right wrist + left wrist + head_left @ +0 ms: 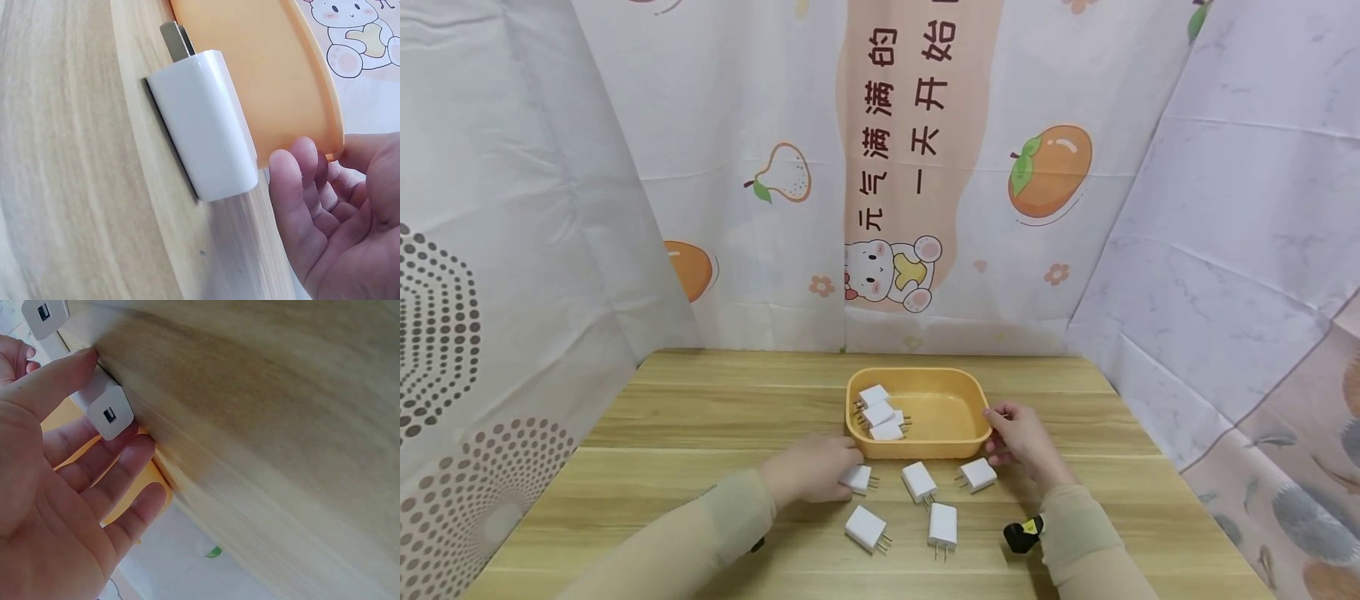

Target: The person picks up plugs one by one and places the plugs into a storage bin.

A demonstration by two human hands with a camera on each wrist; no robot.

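Note:
My left hand [816, 469] pinches a white USB charger [109, 412] between thumb and fingers, just in front of the tray's left end. The charger's two prongs point right in the head view, and it lies at table level. My right hand [1018, 437] grips the right rim of a yellow-orange plastic tray [951, 450], thumb over the edge and fingers outside. Inside the tray, several white chargers [877, 414] are heaped at the left. Nearest the right hand, another charger [203, 125] lies on the wood.
More chargers lie on the wooden table [700, 417]: one by the tray's front [918, 482], two nearer me, one of them a charger [943, 525] with prongs toward me. A black object with a yellow label [1023, 535] sits beside the right wrist. Printed curtains [760, 250] enclose the table.

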